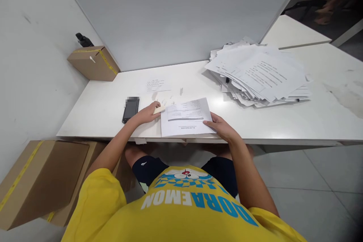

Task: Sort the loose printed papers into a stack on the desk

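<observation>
A printed white sheet of paper [187, 128] lies at the front edge of the white table. My right hand [225, 127] grips its right edge, thumb on top and fingers beneath. On the sheet there seems to be a smaller printed slip [185, 113]. At the sheet's left edge, my left hand [149, 114] is closed on a small, flat, cream-coloured bar [159, 110], whose kind I cannot make out. Just left of that hand lies a black handheld device [131, 109]. Behind it is another printed sheet [157, 84], flat on the table.
A tall, untidy paper stack [261, 73] stands on the right of the white table [93, 102]. A cardboard box [95, 62] with yellow tape sits in the back left corner. Larger cardboard boxes [42, 181] stand on the floor at left. A grey panel [181, 15] rises behind the table.
</observation>
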